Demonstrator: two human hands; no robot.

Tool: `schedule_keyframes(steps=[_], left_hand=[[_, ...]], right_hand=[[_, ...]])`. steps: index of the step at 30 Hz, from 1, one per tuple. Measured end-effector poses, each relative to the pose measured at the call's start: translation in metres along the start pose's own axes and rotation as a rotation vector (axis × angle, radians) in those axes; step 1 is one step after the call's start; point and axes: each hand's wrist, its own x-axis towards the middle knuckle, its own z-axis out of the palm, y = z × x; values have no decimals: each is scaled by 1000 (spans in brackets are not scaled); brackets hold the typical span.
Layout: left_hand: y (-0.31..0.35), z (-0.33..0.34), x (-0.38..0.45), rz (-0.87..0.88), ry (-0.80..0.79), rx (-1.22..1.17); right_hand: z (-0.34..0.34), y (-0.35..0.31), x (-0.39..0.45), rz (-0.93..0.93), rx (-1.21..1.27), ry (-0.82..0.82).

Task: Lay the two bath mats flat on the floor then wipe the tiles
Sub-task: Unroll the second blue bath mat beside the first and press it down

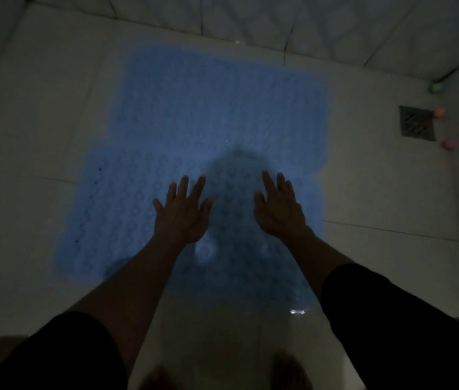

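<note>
Both blue mats [194, 114] appear flat on the floor [391, 192]; my left hand [184, 212] and right hand [279, 209] hover wide, holding nothing; wiping tiles remains.

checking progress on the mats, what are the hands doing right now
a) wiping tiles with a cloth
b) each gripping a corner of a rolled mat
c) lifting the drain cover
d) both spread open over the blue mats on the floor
d: the left hand and right hand have fingers spread, holding nothing, over the blue mats spread out on the tiled floor.
</note>
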Motion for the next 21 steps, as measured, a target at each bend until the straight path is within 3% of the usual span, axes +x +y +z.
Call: schedule_keyframes(steps=[12, 21], left_hand=[[87, -245, -168, 3, 13, -67], [173, -472, -276, 163, 141, -46]], right_hand=[[-228, -122, -179, -33, 33, 6], [-442, -220, -304, -58, 47, 151]])
